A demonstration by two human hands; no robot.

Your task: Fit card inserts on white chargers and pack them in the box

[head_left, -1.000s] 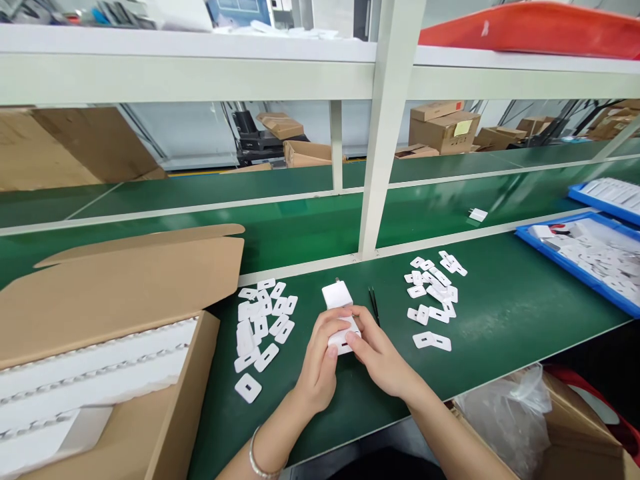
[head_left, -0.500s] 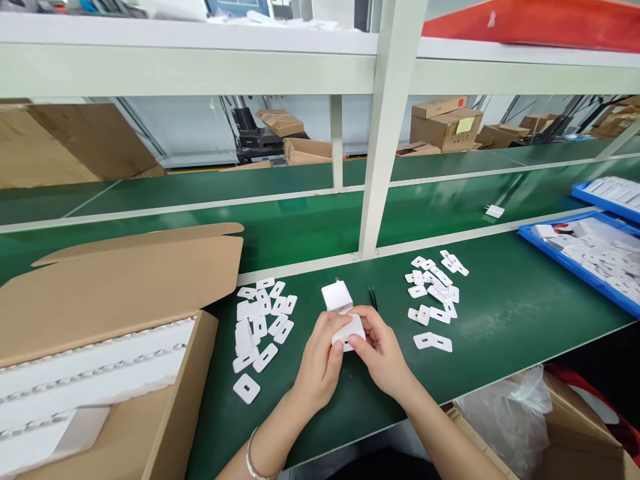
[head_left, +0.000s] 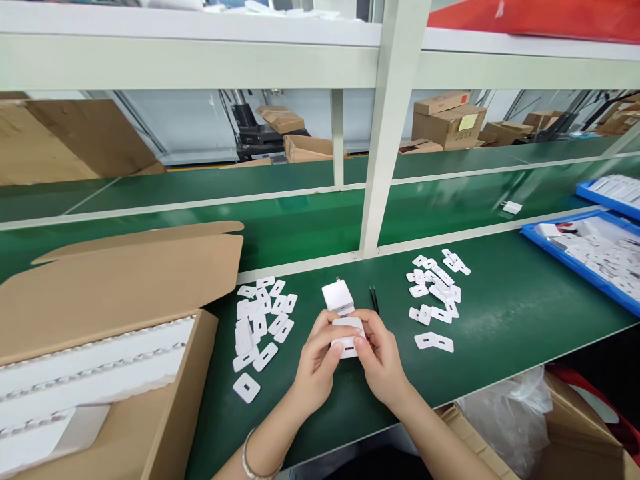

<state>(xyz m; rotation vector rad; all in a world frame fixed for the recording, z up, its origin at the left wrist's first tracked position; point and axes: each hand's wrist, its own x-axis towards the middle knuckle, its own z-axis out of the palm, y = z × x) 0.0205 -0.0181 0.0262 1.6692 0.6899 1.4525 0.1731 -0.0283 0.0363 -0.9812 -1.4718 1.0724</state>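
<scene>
Between my two hands is a white charger [head_left: 349,350] whose near face has a small dark slot. My left hand [head_left: 316,360] grips its left side, with fingers lying across the top and the thumb at the front. From the right, my right hand [head_left: 384,363] holds it, thumb pressed on the front edge. Just beyond my fingertips stands a second white charger [head_left: 337,295], a metal prong showing at its top. Dark tweezers [head_left: 374,300] lie to its right. Slotted white cover plates [head_left: 247,388] are spread on the left, and more slotted plates [head_left: 425,341] lie on the right.
An open cardboard box [head_left: 183,400] with white dividers takes up the left. Blue trays [head_left: 575,277] of white parts sit at the right. A lone white charger [head_left: 512,207] lies on the green strip behind. A metal post [head_left: 383,153] rises past the bench's back edge.
The held charger has tilted so its slotted face shows more, and my fingers have shifted on it. The lone charger at the back has moved right.
</scene>
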